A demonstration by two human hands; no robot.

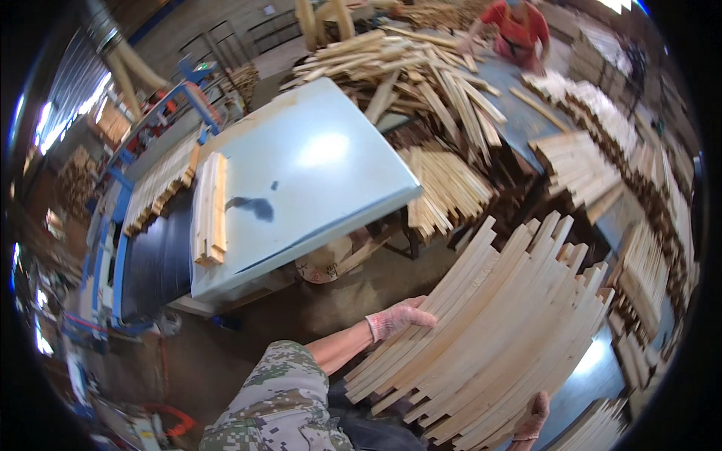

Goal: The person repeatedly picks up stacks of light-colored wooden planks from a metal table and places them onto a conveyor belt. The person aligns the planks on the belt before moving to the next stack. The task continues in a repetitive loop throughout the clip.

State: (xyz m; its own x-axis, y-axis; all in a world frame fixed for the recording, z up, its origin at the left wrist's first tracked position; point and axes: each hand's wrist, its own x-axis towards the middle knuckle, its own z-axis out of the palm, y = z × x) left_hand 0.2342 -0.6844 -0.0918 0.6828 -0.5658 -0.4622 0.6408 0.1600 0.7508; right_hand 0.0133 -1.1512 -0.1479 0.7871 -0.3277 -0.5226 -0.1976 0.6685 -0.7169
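A wide row of pale wooden strips (489, 331), laid side by side with uneven ends, is gripped between my two hands. My left hand (402, 319), in a pinkish work glove, presses on the row's left edge, thumb on the near face. At the lower right edge my right hand (532, 417), gloved too, closes on the outermost strip; its remaining fingers are partly hidden. Beneath the row's right side shows a grey-blue bench top (598, 376).
Left stands a pale smooth machine table (331, 180) with a short stack of strips (212, 210) at its edge, beside a dark conveyor belt (158, 255). A loose wood heap (391, 68) lies beyond. A person in red (519, 34) works at the far bench; stacked strips (579, 169) line the right.
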